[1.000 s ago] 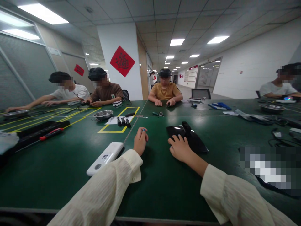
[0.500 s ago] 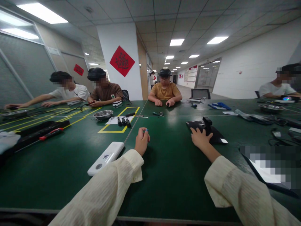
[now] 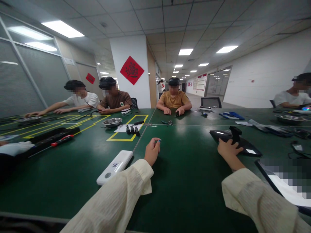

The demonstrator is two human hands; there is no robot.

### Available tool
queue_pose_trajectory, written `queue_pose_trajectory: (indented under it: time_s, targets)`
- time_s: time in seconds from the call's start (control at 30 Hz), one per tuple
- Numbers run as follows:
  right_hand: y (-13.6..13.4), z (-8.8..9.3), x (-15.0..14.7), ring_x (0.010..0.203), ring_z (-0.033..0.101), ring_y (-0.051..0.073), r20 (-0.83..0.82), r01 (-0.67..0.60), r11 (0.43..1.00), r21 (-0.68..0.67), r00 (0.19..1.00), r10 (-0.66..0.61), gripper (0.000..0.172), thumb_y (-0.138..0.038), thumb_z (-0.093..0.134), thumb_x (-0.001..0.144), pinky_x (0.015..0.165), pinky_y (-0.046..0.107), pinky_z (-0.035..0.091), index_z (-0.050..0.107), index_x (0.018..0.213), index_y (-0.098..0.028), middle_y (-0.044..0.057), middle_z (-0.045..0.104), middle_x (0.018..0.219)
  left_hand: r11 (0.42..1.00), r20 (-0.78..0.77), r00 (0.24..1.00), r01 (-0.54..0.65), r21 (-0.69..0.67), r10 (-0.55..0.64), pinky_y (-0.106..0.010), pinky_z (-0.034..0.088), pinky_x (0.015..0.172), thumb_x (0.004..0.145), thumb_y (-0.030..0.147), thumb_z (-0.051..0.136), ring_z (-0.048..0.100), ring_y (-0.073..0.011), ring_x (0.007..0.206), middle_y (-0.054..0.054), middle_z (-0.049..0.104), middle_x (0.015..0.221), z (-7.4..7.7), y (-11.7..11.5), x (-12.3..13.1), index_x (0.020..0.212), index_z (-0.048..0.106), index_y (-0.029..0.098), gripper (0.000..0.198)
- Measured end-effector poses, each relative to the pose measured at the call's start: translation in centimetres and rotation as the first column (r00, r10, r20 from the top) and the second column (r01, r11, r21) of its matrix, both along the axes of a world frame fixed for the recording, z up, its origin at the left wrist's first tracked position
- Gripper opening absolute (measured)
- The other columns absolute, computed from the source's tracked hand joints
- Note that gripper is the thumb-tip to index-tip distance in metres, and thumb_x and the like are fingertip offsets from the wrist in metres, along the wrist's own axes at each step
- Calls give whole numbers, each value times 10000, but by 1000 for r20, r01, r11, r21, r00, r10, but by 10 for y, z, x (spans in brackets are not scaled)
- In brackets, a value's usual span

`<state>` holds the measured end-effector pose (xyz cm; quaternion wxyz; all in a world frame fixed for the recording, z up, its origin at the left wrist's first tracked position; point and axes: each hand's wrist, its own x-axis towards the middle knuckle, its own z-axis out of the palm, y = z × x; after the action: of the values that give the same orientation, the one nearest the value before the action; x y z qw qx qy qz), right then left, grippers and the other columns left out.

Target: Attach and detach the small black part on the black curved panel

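My left hand (image 3: pixel 152 151) rests on the green table (image 3: pixel 184 181), curled into a loose fist around a small blue-tipped thing I cannot make out. My right hand (image 3: pixel 228 150) lies to the right, its fingers flat on the near edge of a flat black device (image 3: pixel 245 145) with a short black upright part (image 3: pixel 235 132). A white power bank (image 3: pixel 115 167) lies just left of my left wrist. Both my sleeves are cream-coloured.
Across the table sit three people with headsets; another sits at far right. A metal bowl (image 3: pixel 112 122), small black parts (image 3: pixel 132 130) in a yellow-taped rectangle, a red-handled screwdriver (image 3: pixel 62 140) on a black tray, and cables at right (image 3: pixel 279 131) lie about.
My right hand has slid the black device to the right, away from my left hand. The left hand has stayed where it was. The camera has tilted up a little.
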<state>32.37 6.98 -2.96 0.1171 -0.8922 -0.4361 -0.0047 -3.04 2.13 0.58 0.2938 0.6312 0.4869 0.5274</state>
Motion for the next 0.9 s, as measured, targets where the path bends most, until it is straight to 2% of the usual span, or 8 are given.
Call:
queue_pose_trajectory:
  time_s: [0.17,0.4,0.5,0.6,0.7,0.77,0.83,0.9]
  targets:
    - [-1,-1,10,1240,228,400,-1,24,999,29,1000,-23,452,-305,269,852,883,635,141,456,1263,-283,159,330,1339,998,35,997,-66,24,65,-193,290,444,801,331,412,369,-84,412,101,392,439,-6,5,-4,1135,437,157,377]
    - [0,2,28,1214,267,409,-42,13,998,56,999,-11,449,-294,329,821,931,589,167,505,1231,-240,164,381,1298,995,65,998,-14,97,8,-190,295,448,865,384,292,356,-80,410,94,380,446,-13,7,-3,927,474,183,277]
    - [0,2,32,1250,191,412,-68,79,980,184,995,-67,448,-300,351,806,935,600,177,534,1192,-164,215,362,1292,996,81,997,-19,84,12,-187,284,437,866,390,293,338,-77,395,96,360,432,-14,8,0,852,467,184,270]
    - [1,3,29,1252,173,413,-65,117,893,435,993,-98,461,-320,368,800,903,598,246,490,1213,-153,223,232,1358,997,95,995,-24,67,17,-182,281,434,863,391,309,340,-73,393,96,363,428,-15,9,2,813,459,189,256]
    - [4,7,27,1217,234,427,-51,103,740,665,994,-93,572,-335,410,796,888,555,303,299,1331,-167,225,105,1389,999,86,996,6,50,-10,-175,287,438,858,421,329,349,-70,396,96,356,417,-14,8,3,770,461,190,280]
    - [8,11,31,1241,195,430,-79,121,660,742,993,-93,654,-309,436,794,932,524,280,172,1367,-137,257,67,1377,999,62,998,28,42,-31,-172,291,438,855,444,335,347,-68,393,96,339,404,-13,6,3,755,473,188,307]
    - [14,15,40,1271,157,416,-172,184,617,765,982,-80,728,-248,474,772,981,481,244,91,1374,-108,288,42,1362,998,34,999,38,42,-40,-171,290,433,856,457,331,342,-67,388,96,331,400,-11,3,4,762,482,188,322]
    - [19,16,52,1275,202,381,-302,284,581,762,951,-69,803,-175,522,721,1000,427,249,57,1373,-113,290,29,1359,998,11,999,39,51,-40,-173,291,431,860,462,324,343,-67,384,97,339,402,-9,1,5,772,477,190,325]
